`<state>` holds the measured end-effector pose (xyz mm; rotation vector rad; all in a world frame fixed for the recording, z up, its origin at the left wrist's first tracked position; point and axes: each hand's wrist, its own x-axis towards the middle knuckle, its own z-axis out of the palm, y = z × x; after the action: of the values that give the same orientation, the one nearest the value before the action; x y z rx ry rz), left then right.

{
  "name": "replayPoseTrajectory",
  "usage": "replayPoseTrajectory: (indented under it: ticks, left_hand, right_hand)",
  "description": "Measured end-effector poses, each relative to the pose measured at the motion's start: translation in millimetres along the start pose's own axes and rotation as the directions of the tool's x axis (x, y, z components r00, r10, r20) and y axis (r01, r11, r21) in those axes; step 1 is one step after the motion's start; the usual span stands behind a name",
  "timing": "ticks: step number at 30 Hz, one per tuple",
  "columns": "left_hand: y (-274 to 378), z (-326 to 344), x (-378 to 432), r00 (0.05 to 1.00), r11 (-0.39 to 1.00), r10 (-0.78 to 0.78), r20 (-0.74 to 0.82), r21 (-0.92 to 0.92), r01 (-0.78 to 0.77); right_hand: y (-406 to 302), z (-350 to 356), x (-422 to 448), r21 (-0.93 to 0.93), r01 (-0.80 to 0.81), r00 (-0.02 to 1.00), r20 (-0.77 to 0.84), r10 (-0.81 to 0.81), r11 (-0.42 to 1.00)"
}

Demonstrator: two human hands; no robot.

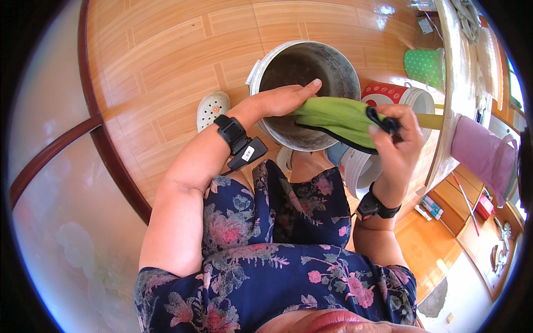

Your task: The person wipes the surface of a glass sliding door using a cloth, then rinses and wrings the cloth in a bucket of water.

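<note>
A green cloth with black edging (pixel 337 118) is stretched between my two hands over a large round bucket (pixel 308 45). My left hand (pixel 293 98) holds the cloth's left end, thumb pointing up and right; its fingers are partly hidden under the palm. At the other end, my right hand (pixel 397 133) grips a bunched black-edged corner. Dark, murky contents (pixel 287 70) show inside the bucket, below the cloth.
Right of the bucket lie a red and white pail (pixel 385 93) and a white bucket (pixel 354 170). A green dotted bin (pixel 422 66) stands beside a table (pixel 447 83) at the right. A purple cloth item (pixel 479 154) hangs at the table's edge. A white clog (pixel 212 110) is at left.
</note>
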<state>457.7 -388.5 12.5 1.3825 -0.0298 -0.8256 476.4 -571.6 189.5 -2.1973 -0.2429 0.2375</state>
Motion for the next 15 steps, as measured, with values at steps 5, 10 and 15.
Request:
replayPoseTrajectory:
  ticks: [5, 10, 15]
  left_hand:
    - [8.1, 0.2, 0.4, 0.995, 0.996, -0.068, 0.072, -0.044, 0.072]
    - [5.6, -3.4, 0.0, 0.987, 0.964, -0.117, 0.113, -0.227, 0.14]
    - [0.3, 1.8, 8.6, 0.975, 0.765, -0.108, 0.194, -0.61, 0.206]
  right_hand:
    - [-23.6, -12.0, -8.9, 0.145, 0.067, 0.954, -0.3, -0.02, 0.987]
    - [-0.2, -14.5, 2.3, 0.152, 0.015, 0.926, -0.375, 0.043, 0.988]
    - [12.3, -1.1, 8.8, -0.055, 0.027, 0.959, -0.281, -0.041, 0.998]
